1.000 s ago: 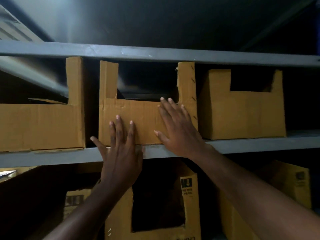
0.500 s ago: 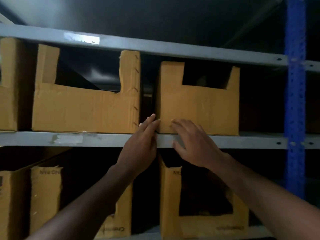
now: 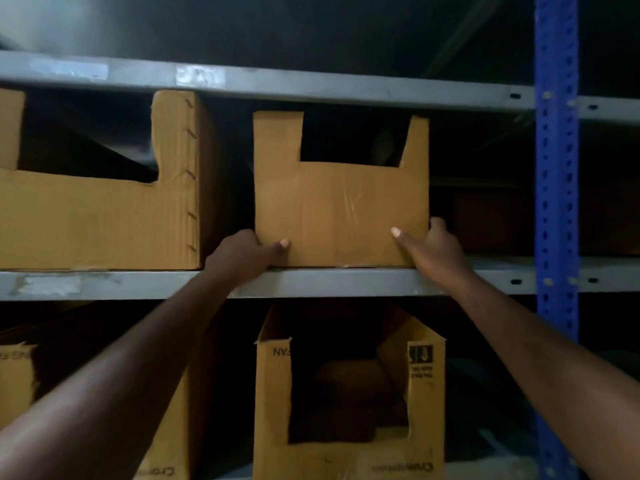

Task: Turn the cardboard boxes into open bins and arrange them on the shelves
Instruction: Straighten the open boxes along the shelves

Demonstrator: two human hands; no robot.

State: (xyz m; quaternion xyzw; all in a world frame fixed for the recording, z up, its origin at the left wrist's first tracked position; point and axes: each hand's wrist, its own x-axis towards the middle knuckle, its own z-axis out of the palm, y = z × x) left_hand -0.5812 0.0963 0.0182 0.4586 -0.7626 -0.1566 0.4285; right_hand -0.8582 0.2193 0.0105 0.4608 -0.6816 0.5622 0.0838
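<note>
The left hand (image 3: 244, 256) grips the lower left corner of a cardboard bin (image 3: 341, 209), its thumb flat on the front face and the other fingers curled round the left side, out of sight. The right hand (image 3: 433, 249) holds the lower right corner the same way: thumb pressed on the front, fingers wrapped round the right edge. Both forearms reach up from the bottom corners of the view, nearly straight, converging on the bin.

The bin stands upright on the gray metal shelf (image 3: 329, 282), its base at the front lip. It is plain brown cardboard, with a rectangular notch cut from the top of its front face that leaves two upright tabs at the sides; the right tab is cut at a slant. Faint scuff marks cross the front.

Just to its left, apart from it by a dark gap, stands a wider bin (image 3: 104, 220) with a similar cut-out and a row of staples down its right edge. On the level below sits a printed box (image 3: 346, 455) with a window cut in its front, and another box (image 3: 166, 445) to its left. A blue perforated post (image 3: 556, 168) rises on the right, well apart from the held bin.
</note>
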